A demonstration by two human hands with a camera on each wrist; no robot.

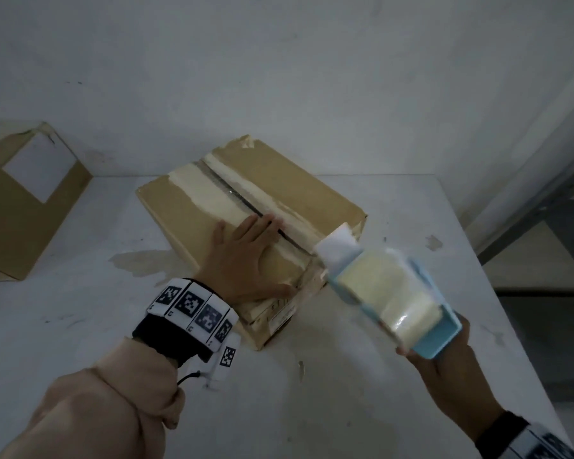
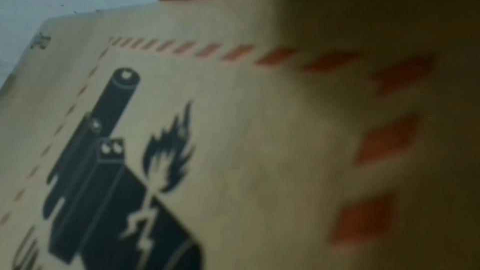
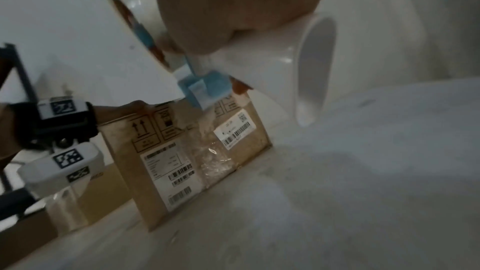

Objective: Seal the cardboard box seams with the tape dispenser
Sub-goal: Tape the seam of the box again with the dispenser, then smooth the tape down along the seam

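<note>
**Head view: flat hand on the box, dispenser at the near end of the seam**

Head camera looks down on a brown cardboard box [image 1: 246, 207] lying at an angle on a scuffed white table [image 1: 80, 326]. Its top flaps meet along a dark centre seam [image 1: 232, 193] bordered by pale strips where old tape has torn the paper away. The left hand [image 1: 246, 256] lies flat on the top beside the seam, fingers straight and spread, pressing the flap; nothing is gripped. The left wrist camera shows only the box side close up, printed with a black battery-and-flame warning mark [image 2: 116, 171] inside a red dashed border.

At the box's near right corner, the right hand [image 1: 441, 366] grips the handle of a light blue plastic tape dispenser [image 1: 395, 293] loaded with a cream roll; its white front end sits at the corner where the seam ends, though contact is too blurred to judge. From the right wrist, the box's end face carries white barcode labels [image 3: 168, 171] and crinkled clear tape.

A second brown cardboard box [image 1: 24, 200] with a white label stands well apart at far left.
</note>
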